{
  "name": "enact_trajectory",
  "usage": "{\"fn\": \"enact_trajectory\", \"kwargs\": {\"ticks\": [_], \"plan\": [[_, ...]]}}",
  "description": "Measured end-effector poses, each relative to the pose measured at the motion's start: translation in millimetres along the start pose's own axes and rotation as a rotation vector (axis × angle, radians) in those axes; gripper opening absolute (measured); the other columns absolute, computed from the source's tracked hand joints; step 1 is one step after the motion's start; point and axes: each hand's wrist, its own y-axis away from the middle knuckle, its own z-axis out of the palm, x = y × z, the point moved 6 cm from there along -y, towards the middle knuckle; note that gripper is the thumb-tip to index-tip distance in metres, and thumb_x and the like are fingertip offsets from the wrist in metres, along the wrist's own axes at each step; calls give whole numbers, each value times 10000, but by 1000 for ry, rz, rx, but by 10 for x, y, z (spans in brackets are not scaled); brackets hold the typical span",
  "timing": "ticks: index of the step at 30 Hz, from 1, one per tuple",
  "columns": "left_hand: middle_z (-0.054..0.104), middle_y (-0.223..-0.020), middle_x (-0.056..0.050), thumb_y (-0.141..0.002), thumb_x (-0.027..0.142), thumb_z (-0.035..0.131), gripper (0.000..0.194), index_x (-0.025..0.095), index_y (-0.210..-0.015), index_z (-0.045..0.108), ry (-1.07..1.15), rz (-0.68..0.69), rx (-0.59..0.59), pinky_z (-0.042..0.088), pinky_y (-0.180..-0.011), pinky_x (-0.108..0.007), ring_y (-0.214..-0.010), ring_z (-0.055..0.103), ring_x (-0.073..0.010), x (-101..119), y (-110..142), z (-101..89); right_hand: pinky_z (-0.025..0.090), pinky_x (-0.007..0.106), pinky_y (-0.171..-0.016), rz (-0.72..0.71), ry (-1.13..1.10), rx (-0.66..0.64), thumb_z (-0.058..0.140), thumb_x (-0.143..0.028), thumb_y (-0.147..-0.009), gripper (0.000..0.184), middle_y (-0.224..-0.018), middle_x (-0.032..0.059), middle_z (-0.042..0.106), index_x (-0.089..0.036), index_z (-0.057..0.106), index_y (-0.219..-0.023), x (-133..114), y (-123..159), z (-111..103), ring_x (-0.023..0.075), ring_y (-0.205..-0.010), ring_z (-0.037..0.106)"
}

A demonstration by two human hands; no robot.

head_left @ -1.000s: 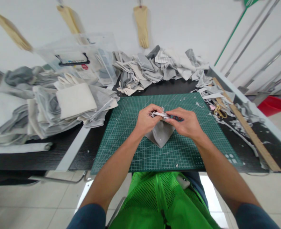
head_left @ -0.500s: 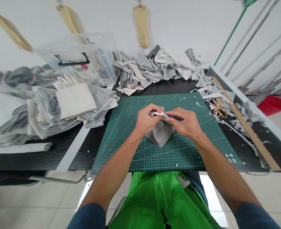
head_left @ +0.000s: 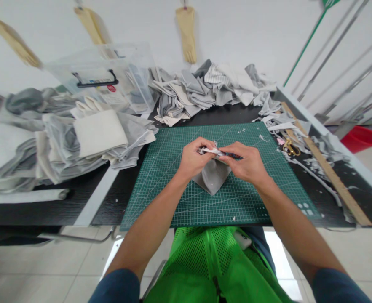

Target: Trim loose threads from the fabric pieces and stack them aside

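Observation:
Over the middle of the green cutting mat [head_left: 160, 176], my left hand [head_left: 196, 156] is closed on the bunched upper edge of a grey fabric piece [head_left: 215, 176]. The lower part of that cloth hangs to a point against the mat. Facing it, my right hand [head_left: 243, 160] is closed around a slim tool with a dark and reddish handle [head_left: 234, 155]. Its working end is hidden by fingers and cloth, so its kind does not show. A white strip of the fabric's edge [head_left: 213, 150] lies between both hands' fingertips.
Folded grey and white cloths [head_left: 102, 132] are heaped at the left, before a clear plastic box [head_left: 103, 84]. More cloth [head_left: 201, 88] lies along the back. At the right are a wooden ruler [head_left: 327, 168], gold-handled scissors [head_left: 290, 147] and fabric scraps [head_left: 323, 147].
Both hands and the cloth stay in nearly the same place. The tool's handle in my right hand has turned or shifted very slightly.

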Motion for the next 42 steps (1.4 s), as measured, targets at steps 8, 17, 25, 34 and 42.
{"fn": "enact_trajectory", "kwargs": {"ticks": [8, 17, 25, 34, 42], "plan": [[773, -874, -30, -773, 251, 807, 168, 207, -784, 645, -10, -13, -2, 576, -843, -344, -864, 737, -181, 2, -2, -1, 601, 383, -830, 27, 12, -29, 759, -384, -928, 221, -1033, 64, 816, -265, 806, -1108, -17, -10, -7, 232, -912, 736], [774, -872, -28, -797, 295, 821, 197, 213, -778, 643, -25, 25, 9, 580, -851, -353, -871, 741, -183, 31, 16, -1, 599, 380, -808, 22, -15, -11, 751, -357, -932, 169, -983, 60, 813, -269, 819, -1059, -5, -2, 1, 226, -873, 737], [775, -872, -28, -810, 280, 810, 186, 211, -778, 640, -45, 23, 22, 583, -855, -352, -874, 744, -182, 41, 17, -8, 596, 373, -798, 23, 13, -25, 766, -348, -913, 186, -994, 60, 807, -263, 808, -1072, -28, -8, -21, 222, -863, 724], [782, -888, 4, -810, 142, 772, 144, 215, -805, 647, -133, 115, 30, 586, -831, -295, -875, 756, -154, 74, 44, 5, 594, 359, -800, -13, 30, -22, 770, -300, -909, 183, -1003, 63, 810, -236, 802, -1077, -39, -7, -12, 217, -869, 728], [781, -897, 15, -838, 152, 773, 161, 220, -825, 628, -152, 187, 26, 587, -838, -280, -885, 761, -144, 92, 64, 20, 583, 357, -786, -21, 46, -19, 752, -287, -928, 141, -971, 55, 808, -254, 810, -1053, -37, -5, -16, 218, -864, 729]]}}
